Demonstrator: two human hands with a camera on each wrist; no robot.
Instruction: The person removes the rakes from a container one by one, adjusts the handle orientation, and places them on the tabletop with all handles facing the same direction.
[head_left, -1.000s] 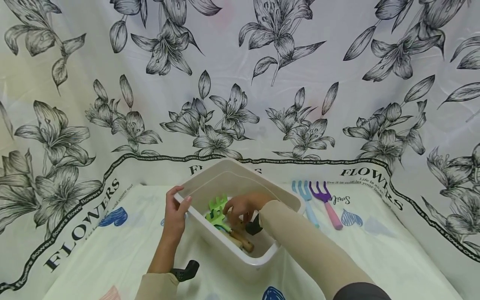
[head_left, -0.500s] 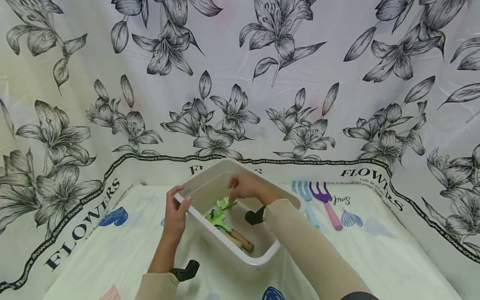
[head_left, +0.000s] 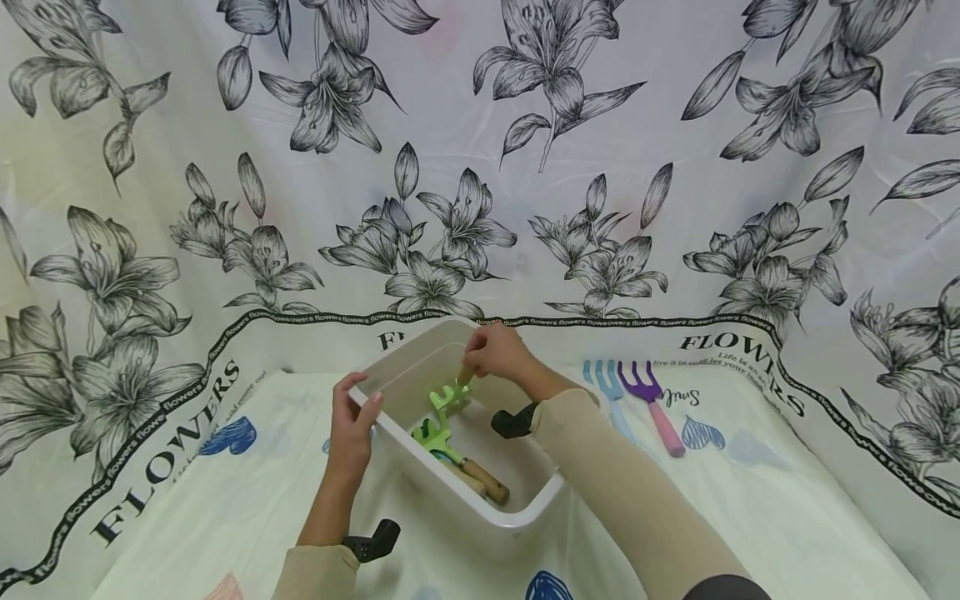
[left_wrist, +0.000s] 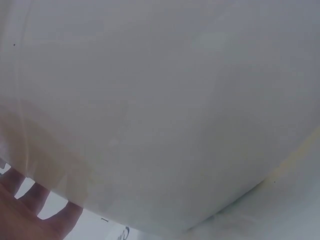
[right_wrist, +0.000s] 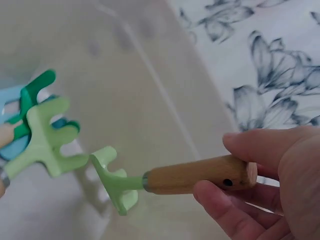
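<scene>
My left hand [head_left: 352, 425] grips the left corner of a white plastic bin [head_left: 420, 360]; in the left wrist view its fingers [left_wrist: 37, 197] lie along the bin's edge. Over the bin's inside, my right hand [head_left: 501, 352] pinches the wooden handle end of a small light green hand rake [right_wrist: 175, 179]. That rake's head points down into the bin, its tines near another green rake [right_wrist: 55, 135] lying there. Beside that one are a dark green tool [right_wrist: 37, 90] and a light blue piece [right_wrist: 15, 150], partly hidden. Wooden handles [head_left: 486, 482] lie toward the bin's near end.
To the right of the bin, a light blue fork [head_left: 615, 400] and a purple fork with a pink handle [head_left: 660, 417] lie on the pale cloth [head_left: 187, 517]. A flower-printed curtain [head_left: 480, 208] stands behind.
My right hand has risen from the bin's floor toward its far side, bringing the light green rake up by its handle. My left hand has kept its grip on the rim.
</scene>
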